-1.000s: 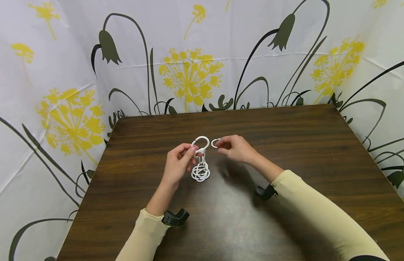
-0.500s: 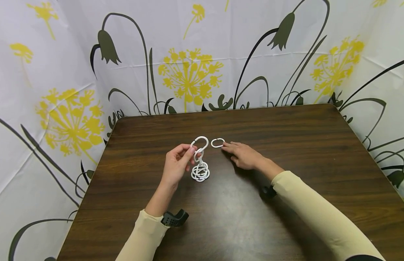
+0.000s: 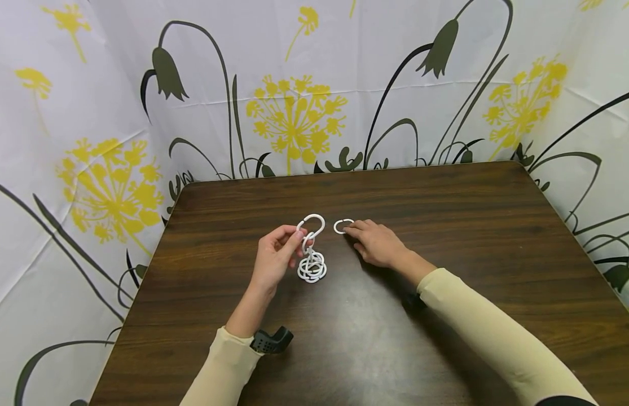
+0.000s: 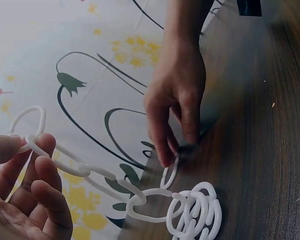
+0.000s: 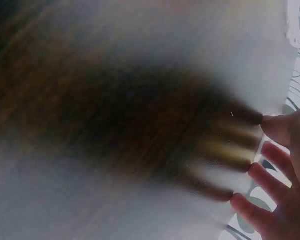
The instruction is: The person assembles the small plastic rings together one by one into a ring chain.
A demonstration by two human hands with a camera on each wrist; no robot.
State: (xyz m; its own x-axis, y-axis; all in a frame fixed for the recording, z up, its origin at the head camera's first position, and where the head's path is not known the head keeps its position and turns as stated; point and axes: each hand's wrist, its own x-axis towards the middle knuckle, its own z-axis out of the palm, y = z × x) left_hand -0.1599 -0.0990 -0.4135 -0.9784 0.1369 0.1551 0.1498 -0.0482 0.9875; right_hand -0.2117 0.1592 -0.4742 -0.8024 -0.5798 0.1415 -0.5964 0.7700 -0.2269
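A chain of white plastic links hangs from my left hand, its lower part heaped on the table. Thumb and fingers pinch it near the top, where one large link stands up above them. A single loose white link lies on the table to the right of the chain. On its right part rest the fingertips of my right hand, while the thumb stays apart from it. The right wrist view has the right-hand fingers spread with their tips at the tabletop; the loose link is hidden there.
A dark wood-grain table lies under both hands. Behind it and at both sides hangs a white curtain printed with flowers. A black wrist camera mount sits on the left forearm.
My right hand has lowered from above the loose link onto its right part. The loose link has shifted slightly right and nearer. My left hand keeps its pinch on the chain.
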